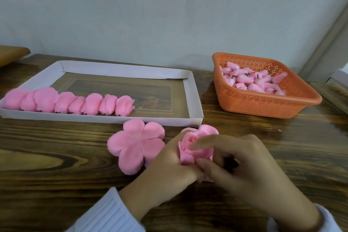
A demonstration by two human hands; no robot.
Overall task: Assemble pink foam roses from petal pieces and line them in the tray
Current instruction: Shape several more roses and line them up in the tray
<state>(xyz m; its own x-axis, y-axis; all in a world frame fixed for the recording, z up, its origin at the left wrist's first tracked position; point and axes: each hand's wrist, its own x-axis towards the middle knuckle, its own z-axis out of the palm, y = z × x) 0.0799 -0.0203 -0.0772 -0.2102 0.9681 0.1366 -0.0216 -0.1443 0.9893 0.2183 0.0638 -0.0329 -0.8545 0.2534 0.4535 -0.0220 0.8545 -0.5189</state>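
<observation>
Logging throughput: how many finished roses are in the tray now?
8 roses, in one overlapping row along the near wall of the cardboard tray, running from its left end to about the middle. The overlap may hide another.

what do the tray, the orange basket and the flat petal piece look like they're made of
Tray: likely white cardboard, matte; folded corners and thin walls.
Orange basket: seemingly moulded plastic, slight sheen, walls full of small holes.
Flat petal piece: looks like soft pink foam, matte, with thick rounded edges.
</observation>
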